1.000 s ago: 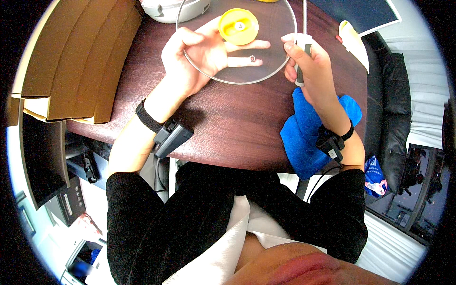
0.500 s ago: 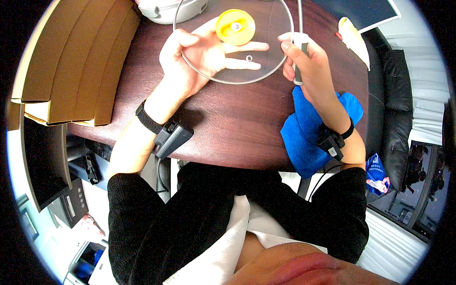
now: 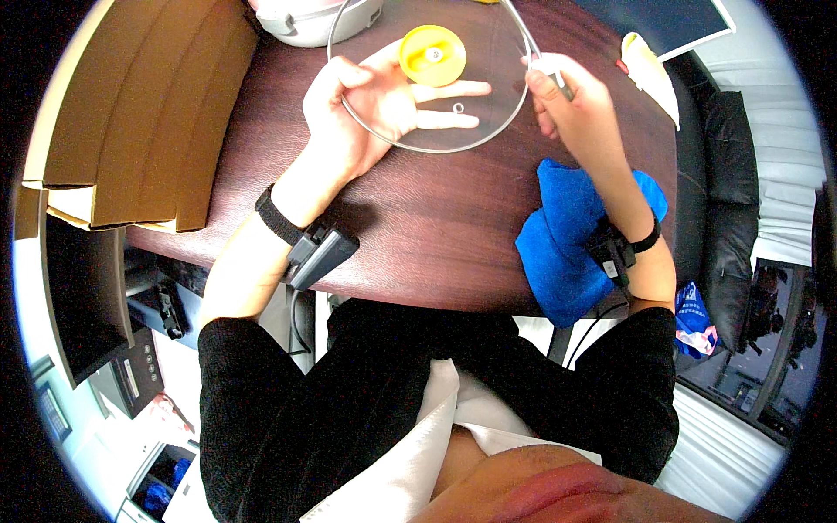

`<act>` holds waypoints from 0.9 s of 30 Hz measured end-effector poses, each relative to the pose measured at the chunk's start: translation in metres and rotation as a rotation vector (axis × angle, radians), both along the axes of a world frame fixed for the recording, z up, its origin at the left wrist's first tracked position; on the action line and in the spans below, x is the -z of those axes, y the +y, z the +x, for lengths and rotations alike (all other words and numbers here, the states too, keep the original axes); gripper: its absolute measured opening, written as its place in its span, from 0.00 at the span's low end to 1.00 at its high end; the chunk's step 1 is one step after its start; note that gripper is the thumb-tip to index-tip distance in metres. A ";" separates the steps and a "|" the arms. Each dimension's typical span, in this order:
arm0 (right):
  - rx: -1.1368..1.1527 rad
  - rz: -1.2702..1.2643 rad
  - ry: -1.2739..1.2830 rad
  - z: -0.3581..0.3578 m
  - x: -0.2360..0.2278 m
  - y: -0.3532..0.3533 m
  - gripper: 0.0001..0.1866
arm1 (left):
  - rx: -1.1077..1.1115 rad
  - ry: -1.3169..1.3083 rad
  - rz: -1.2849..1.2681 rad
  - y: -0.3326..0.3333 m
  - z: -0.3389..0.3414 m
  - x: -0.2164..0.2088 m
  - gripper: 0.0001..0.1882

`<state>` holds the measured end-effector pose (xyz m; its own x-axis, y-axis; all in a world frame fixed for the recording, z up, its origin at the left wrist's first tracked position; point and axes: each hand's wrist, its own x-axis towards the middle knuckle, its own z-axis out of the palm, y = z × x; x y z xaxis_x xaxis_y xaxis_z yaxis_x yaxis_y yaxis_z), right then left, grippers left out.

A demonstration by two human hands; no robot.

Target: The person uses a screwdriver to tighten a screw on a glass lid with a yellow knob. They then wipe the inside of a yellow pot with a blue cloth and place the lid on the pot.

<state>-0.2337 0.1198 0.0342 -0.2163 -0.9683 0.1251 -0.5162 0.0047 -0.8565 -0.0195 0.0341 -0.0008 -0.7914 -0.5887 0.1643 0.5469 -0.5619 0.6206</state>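
A round clear glass lid point(image 3: 488, 74) with a thin metal rim is held above the table. At its middle sits a yellow knob point(image 3: 418, 65) with a screw point(image 3: 434, 55) in its centre. A small metal-ringed vent hole point(image 3: 459, 108) is nearby. My left hand point(image 3: 375, 100) supports the lid from underneath, fingers stretched out and visible through the glass, the thumb by the rim. My right hand point(image 3: 571, 96) is closed around the grey-and-white handle of a screwdriver point(image 3: 563, 84), its shaft slanting away to the upper left. The right fingertips are beside the lid's rim.
A blue cloth point(image 3: 558, 240) lies on the dark red-brown table point(image 3: 418, 235) under my right forearm. A cardboard box point(image 3: 148, 113) stands at left, a white appliance point(image 3: 318, 19) at the far edge. A black sofa point(image 3: 728, 192) is at right.
The screwdriver has tilted, its shaft swinging from upright to slanting left, and my right hand has turned with it. The lid and left hand have shifted slightly.
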 end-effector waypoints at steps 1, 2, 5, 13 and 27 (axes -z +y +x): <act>0.028 -0.036 0.104 -0.006 -0.004 -0.001 0.11 | 0.010 0.010 0.031 -0.001 0.000 0.002 0.46; 0.018 -0.111 0.259 -0.013 -0.008 0.000 0.10 | 0.004 0.014 0.036 -0.002 -0.001 0.001 0.46; -0.085 -0.085 0.502 -0.014 -0.037 0.007 0.10 | -0.039 0.011 -0.011 -0.002 0.000 0.003 0.45; -0.298 0.087 0.866 0.000 -0.075 0.022 0.12 | -0.056 -0.009 -0.080 -0.004 0.000 0.008 0.44; -0.294 0.006 0.967 0.007 -0.081 0.021 0.12 | -0.060 -0.007 -0.095 -0.004 0.000 0.008 0.42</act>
<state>-0.2268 0.1411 0.1147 0.2227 -0.9680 0.1155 -0.9703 -0.2316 -0.0701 -0.0191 0.0303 -0.0084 -0.7562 -0.6174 0.2165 0.5737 -0.4666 0.6732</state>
